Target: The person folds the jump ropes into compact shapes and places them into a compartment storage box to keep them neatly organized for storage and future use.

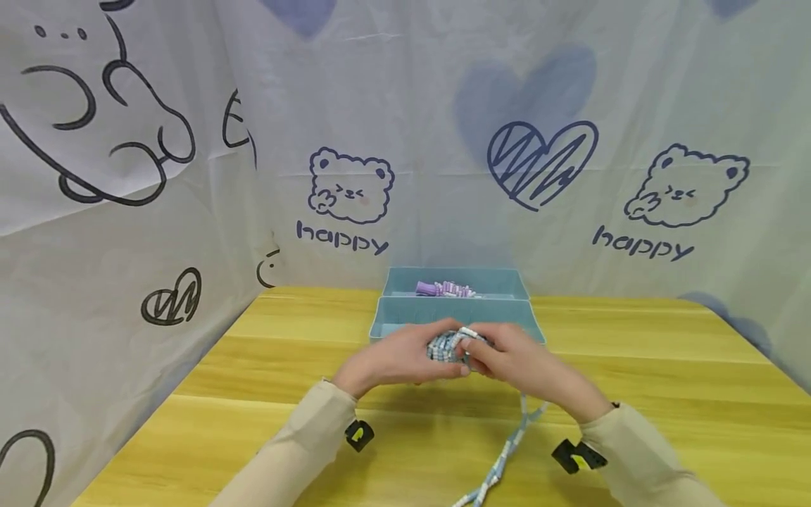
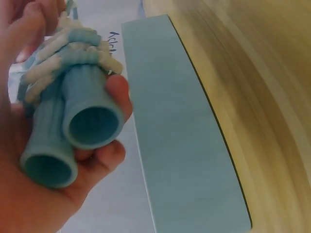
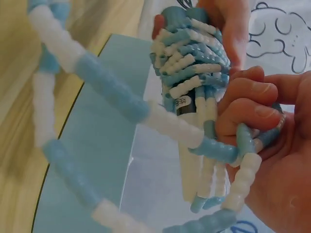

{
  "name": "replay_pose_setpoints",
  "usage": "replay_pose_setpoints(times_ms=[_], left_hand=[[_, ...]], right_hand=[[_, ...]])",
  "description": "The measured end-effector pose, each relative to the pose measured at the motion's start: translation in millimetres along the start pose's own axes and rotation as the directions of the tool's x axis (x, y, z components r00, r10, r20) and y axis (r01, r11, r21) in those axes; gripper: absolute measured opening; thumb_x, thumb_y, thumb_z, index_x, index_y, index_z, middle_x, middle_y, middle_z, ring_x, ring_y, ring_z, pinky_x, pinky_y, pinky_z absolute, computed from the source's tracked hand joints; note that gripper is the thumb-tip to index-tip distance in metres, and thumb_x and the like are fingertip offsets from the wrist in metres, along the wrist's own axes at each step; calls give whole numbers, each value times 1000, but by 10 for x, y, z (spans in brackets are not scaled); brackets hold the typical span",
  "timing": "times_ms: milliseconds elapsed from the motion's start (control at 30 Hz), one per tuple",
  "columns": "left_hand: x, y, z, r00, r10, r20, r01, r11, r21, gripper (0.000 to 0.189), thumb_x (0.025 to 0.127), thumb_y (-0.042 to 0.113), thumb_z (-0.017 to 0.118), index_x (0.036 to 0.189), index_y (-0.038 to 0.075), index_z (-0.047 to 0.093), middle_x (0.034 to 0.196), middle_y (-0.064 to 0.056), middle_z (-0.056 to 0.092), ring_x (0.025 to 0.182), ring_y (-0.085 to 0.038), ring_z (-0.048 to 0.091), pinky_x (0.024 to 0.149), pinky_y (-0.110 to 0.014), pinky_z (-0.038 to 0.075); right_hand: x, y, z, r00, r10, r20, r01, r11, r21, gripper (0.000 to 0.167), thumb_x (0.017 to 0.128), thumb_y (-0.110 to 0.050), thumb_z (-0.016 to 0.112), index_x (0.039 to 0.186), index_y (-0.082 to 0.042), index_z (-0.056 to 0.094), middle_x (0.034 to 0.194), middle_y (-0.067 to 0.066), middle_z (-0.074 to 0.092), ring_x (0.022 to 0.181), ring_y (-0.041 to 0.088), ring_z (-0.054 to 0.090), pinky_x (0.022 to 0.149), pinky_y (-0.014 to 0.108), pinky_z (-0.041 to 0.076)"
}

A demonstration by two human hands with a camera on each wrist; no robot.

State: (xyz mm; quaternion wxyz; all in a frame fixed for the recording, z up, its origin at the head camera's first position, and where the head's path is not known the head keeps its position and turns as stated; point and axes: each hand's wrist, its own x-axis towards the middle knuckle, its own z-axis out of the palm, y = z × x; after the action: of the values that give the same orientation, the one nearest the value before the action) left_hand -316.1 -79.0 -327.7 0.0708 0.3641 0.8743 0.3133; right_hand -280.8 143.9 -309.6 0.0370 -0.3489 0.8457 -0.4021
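A blue and white beaded jump rope (image 1: 443, 346) is bundled between both hands just in front of the blue box. My left hand (image 1: 405, 358) grips its two light-blue handles (image 2: 92, 114), whose hollow flared ends show side by side in the left wrist view. Beaded strands wrap around the handles in several turns. My right hand (image 1: 522, 359) holds the rope's beaded length (image 3: 170, 131) with curled fingers close to the wraps. Beyond it, a loose length (image 1: 507, 454) hangs toward the table's near side. A cream stick-like piece (image 3: 189, 160) with a dark band shows below the wraps.
The blue box (image 1: 456, 310) stands at the table's back, by the printed curtain (image 1: 437, 197). A purple and white beaded bundle with a purple handle (image 1: 427, 289) lies in its rear part. The wooden table (image 1: 285, 415) stretches to both sides.
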Motion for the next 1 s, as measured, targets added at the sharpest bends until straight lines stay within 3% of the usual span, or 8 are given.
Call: replay_pose_setpoints(times_ms=[133,333,467,533,633,733,933,1000], left_hand=[[-14,0,3,998,-22,-58,23,1000,13,42,89,59,62,126,40,53,82,6,65,48,-19,57,47,-36,51],[-11,30,6,993,-26,-113,40,992,121,37,92,57,57,122,36,57,72,8,63,46,-14,54,47,-32,47],[-16,49,12,990,-35,-139,60,983,176,36,92,52,59,126,39,56,71,9,60,50,-12,51,47,-32,42],[-20,55,17,991,-45,-127,67,982,178,37,92,51,59,127,41,55,72,7,60,52,-12,51,48,-32,42],[-22,54,18,993,-52,-107,69,983,168,40,91,49,61,130,44,51,71,5,60,52,-13,52,49,-33,44],[-19,43,5,994,-37,-99,54,984,172,44,90,47,63,131,45,49,69,5,60,52,-12,52,48,-32,44],[-18,35,-5,998,19,-53,-6,973,230,37,90,44,62,125,40,51,64,5,56,49,-11,48,45,-29,38],[-18,34,-2,998,29,-47,-18,973,231,37,91,44,60,127,40,51,63,5,55,48,-10,47,44,-29,37]], right_hand=[[8,-28,42,999,-45,-15,45,999,-30,23,107,-31,44,106,-17,63,70,0,52,54,13,43,53,29,43],[-50,-58,-99,993,-49,-106,40,996,-83,18,102,-29,56,110,-19,68,90,0,64,69,13,53,63,30,47],[-111,-26,-289,987,18,-158,-36,993,-108,20,97,-31,64,113,-20,69,75,-1,57,64,14,51,59,29,45],[-150,-11,-378,984,53,-172,-76,989,-130,21,95,-32,66,111,-20,69,65,-1,45,57,16,41,53,29,39],[-193,10,-485,978,84,-189,-118,977,-179,23,93,-36,69,108,-18,68,63,1,41,56,17,37,52,30,36],[-194,44,-554,968,102,-229,-161,953,-257,28,91,-42,70,106,-19,67,66,2,45,56,18,39,54,32,38],[-146,268,-598,940,96,-327,-250,847,-469,42,87,-53,69,104,-15,66,80,1,62,63,17,52,58,34,45],[-146,360,-604,934,101,-343,-270,829,-490,40,88,-54,68,99,-16,65,78,0,61,62,17,50,57,34,43]])
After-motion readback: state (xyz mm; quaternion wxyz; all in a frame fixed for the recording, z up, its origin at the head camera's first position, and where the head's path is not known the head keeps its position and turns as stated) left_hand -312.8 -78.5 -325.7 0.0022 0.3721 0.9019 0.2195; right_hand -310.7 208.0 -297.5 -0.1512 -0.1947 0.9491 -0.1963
